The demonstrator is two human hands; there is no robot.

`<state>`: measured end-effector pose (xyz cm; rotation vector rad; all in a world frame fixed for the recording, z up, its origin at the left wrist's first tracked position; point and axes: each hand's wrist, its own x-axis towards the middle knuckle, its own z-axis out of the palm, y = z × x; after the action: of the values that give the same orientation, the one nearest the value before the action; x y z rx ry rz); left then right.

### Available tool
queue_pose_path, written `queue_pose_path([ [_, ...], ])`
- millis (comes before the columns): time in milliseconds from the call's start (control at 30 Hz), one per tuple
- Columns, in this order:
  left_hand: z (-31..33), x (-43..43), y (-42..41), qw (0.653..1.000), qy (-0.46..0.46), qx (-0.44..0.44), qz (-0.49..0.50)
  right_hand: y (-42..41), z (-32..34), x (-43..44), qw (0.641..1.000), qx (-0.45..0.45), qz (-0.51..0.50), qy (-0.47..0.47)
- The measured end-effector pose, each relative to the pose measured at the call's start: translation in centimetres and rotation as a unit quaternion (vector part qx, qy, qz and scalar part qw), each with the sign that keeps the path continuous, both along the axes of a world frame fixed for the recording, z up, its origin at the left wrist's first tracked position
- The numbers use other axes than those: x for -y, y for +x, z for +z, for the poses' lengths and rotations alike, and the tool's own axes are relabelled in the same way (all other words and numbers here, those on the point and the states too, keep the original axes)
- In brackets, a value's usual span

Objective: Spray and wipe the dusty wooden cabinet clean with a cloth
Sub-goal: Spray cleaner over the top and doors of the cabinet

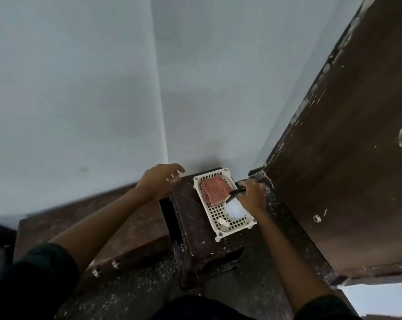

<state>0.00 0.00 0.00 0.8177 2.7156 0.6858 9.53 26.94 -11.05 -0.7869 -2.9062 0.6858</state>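
1. Right hand (pixel 253 196): reached down into white basket (pixel 215 229), fingers closed around black head of spray bottle (pixel 234 207).
2. Left hand (pixel 159 181): raised beside basket, fingers spread, empty.
3. Checked cloth (pixel 215 189): folded in basket's far end.
4. Wooden cabinet (pixel 357 135): right, dust-streaked.

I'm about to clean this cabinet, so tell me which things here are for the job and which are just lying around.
For the job:
wooden cabinet
red checked cloth in the white basket
spray bottle, gripped at its black head by the right hand

Just lying about:
small white crumpled object in the basket
dark stool under the basket
left hand, open and empty
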Motion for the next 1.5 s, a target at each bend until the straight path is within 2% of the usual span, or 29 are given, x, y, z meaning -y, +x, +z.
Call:
queue_pose_path([
  [133,-1.4,-1.2,-0.2,0.999,-0.021,0.048,-0.013,0.6,-1.4,-0.4,0.997,0.06,0.034,0.031],
  [367,-1.2,-1.5,0.0,0.997,0.004,0.074,-0.021,-0.6,-2.3,-1.8,0.996,0.033,0.065,0.06],
  [533,-0.3,-0.2,-0.1,0.996,0.034,0.086,-0.012,-0.8,-2.2,-3.0,0.997,0.003,0.048,-0.056],
  [767,1.6,1.6,-0.2,0.992,0.093,0.085,0.025,-2.5,3.9,-0.9,0.983,-0.097,0.095,-0.125],
  [900,2.4,2.4,0.1,0.989,0.121,0.078,0.036,-3.7,9.2,2.2,0.958,-0.172,0.123,-0.196],
  [1067,3.4,4.3,1.3,0.979,0.173,0.092,0.056,-4.7,14.6,7.1,0.902,-0.227,0.124,-0.345],
  [1267,4.4,8.7,3.4,0.943,0.255,0.203,0.074,-5.5,18.7,15.1,0.845,-0.272,0.115,-0.446],
  [1400,3.1,14.0,4.9,0.916,0.288,0.272,0.063,-6.7,19.1,21.8,0.797,-0.274,0.066,-0.535],
  [1500,1.1,18.1,5.7,0.888,0.333,0.303,0.096,-8.2,17.2,26.8,0.789,-0.267,0.01,-0.554],
])
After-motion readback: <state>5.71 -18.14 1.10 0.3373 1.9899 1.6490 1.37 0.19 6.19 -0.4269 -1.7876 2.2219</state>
